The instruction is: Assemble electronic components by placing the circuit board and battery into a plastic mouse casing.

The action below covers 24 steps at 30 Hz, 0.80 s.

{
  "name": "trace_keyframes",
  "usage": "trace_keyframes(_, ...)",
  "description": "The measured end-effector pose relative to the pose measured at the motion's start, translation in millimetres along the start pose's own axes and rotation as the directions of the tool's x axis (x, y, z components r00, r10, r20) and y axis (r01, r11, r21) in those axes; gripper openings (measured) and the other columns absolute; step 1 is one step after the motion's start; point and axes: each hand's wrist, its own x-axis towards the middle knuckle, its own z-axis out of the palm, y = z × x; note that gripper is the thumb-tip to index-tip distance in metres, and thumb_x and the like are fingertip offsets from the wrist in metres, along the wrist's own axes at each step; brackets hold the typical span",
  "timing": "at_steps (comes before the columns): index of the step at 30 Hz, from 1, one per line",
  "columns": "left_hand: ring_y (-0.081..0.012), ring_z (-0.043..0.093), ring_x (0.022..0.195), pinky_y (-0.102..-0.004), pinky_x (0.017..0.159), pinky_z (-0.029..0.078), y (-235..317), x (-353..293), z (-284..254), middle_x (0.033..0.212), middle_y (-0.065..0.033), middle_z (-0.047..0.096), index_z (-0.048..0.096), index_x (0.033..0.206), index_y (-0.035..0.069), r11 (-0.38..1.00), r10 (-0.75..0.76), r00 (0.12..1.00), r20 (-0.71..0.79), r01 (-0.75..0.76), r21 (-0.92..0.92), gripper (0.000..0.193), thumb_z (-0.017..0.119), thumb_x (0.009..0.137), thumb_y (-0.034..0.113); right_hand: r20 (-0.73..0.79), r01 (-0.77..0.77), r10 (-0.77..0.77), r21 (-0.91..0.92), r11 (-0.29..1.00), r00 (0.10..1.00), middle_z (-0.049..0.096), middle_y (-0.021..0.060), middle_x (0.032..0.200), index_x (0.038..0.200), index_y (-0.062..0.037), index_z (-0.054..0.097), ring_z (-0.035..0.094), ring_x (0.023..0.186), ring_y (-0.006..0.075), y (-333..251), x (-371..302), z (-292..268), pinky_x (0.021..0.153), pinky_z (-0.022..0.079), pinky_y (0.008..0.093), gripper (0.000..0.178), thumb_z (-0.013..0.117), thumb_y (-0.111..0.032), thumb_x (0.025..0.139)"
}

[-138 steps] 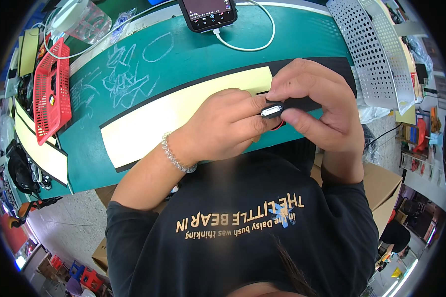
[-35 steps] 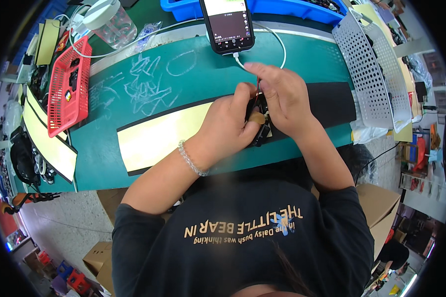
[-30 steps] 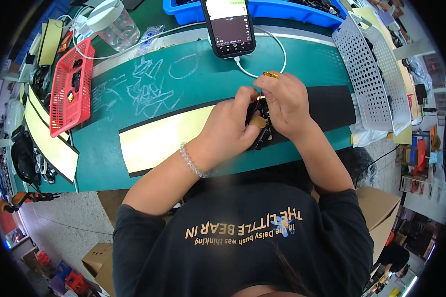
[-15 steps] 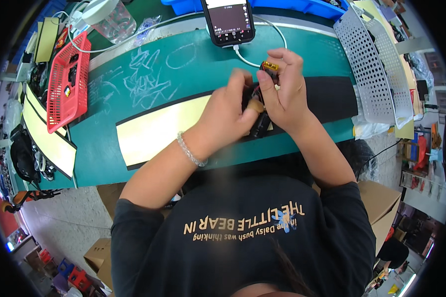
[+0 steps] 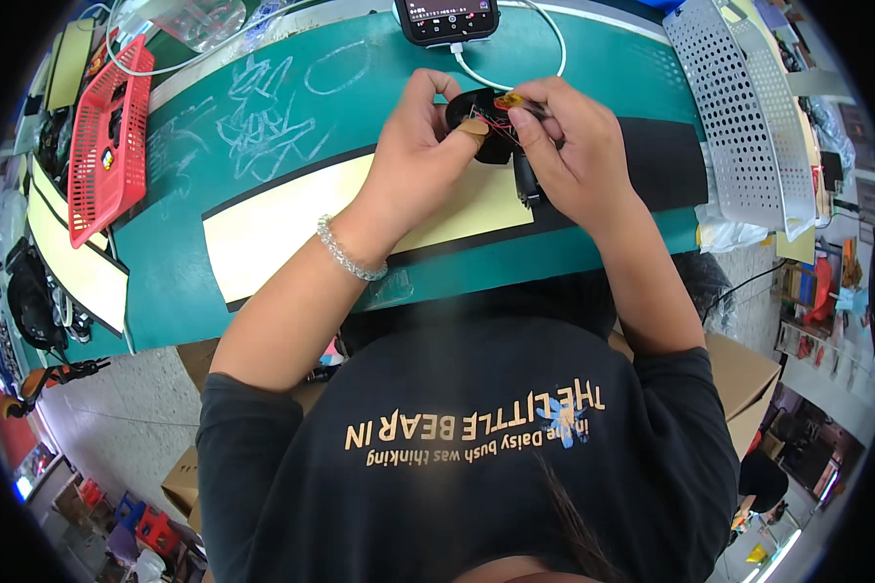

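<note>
Left hand (image 5: 420, 160): closed around the black rounded part (image 5: 486, 121), thumb pressed on its near edge, fingers curled behind and mostly hidden
Right hand (image 5: 576, 155): fingertips pinched on a small yellow-orange piece (image 5: 508, 100) at the top of the black part; grip on anything else hidden by the palm
Black rounded part: held just above the green mat (image 5: 292, 107), between both hands; thin red wires (image 5: 496, 126) across its face, ends too small to trace
Dark piece below (image 5: 526, 183): hangs under the right hand, shape hard to make out, partly covered
Bracelet (image 5: 350, 257): beaded, on the left wrist
Pale yellow strip (image 5: 292, 228): lies on the mat under the left forearm, right end covered by the hands
Phone (image 5: 447, 15): at the far edge of the mat, top cut off by the frame, white cable (image 5: 544, 49) plugged in
Red basket (image 5: 107, 136): to the left, contents unclear
Perforated grey tray (image 5: 739, 117): to the right, bent by the lens
Clear container (image 5: 199, 15): top left, cut off
</note>
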Motion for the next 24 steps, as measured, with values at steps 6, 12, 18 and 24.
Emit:
trace_keyframes(6,-0.0030,0.041,0.065,-0.0194,0.054,0.035,-0.2,1.5,-1.4,0.075,-0.0001,0.050,0.043,0.102,0.002,1.000,-0.021,1.000,0.008,0.021,-0.010,0.024,0.057,0.084,0.006,0.095,-0.113,0.114,-0.019,0.993,0.989,0.059,0.0087,0.066,0.088,-0.0057,0.053,0.059,0.059,0.0269,-3.3,5.2,-4.2,0.053,0.044,0.0341,0.012,0.061,-0.013,0.083)
trace_keyframes(12,-0.0030,0.048,0.071,-0.0177,0.060,0.038,1.7,0.9,1.3,0.089,-0.0017,0.058,0.048,0.117,-0.001,1.000,0.017,0.998,0.052,-0.018,0.014,0.033,0.053,0.086,0.009,0.175,-0.045,0.056,-0.062,0.997,0.983,0.055,0.0090,0.062,0.086,-0.0069,0.050,0.055,0.056,0.0288,-0.1,11.2,-3.9,0.050,0.041,0.0366,0.014,0.061,-0.014,0.083)
trace_keyframes(18,-0.0084,0.055,0.091,-0.0210,0.079,0.043,-0.5,1.6,0.3,0.100,-0.0064,0.060,0.047,0.121,-0.006,0.998,0.039,0.996,0.086,-0.043,0.051,0.037,0.051,0.086,0.007,0.182,0.029,-0.015,-0.074,0.997,0.983,0.058,0.0120,0.067,0.087,-0.0058,0.049,0.057,0.062,0.0322,2.7,14.7,1.4,0.054,0.043,0.0399,0.011,0.058,-0.010,0.084)
trace_keyframes(24,-0.0085,0.055,0.087,-0.0216,0.077,0.045,3.3,1.2,-1.1,0.096,-0.0058,0.061,0.051,0.113,-0.006,0.998,-0.019,0.998,0.058,0.015,0.059,0.028,0.050,0.088,0.007,0.298,-0.043,0.048,-0.022,0.999,0.953,0.058,0.0157,0.072,0.092,-0.0039,0.047,0.057,0.069,0.0374,0.9,18.7,-9.9,0.059,0.043,0.0439,0.010,0.054,-0.007,0.085)
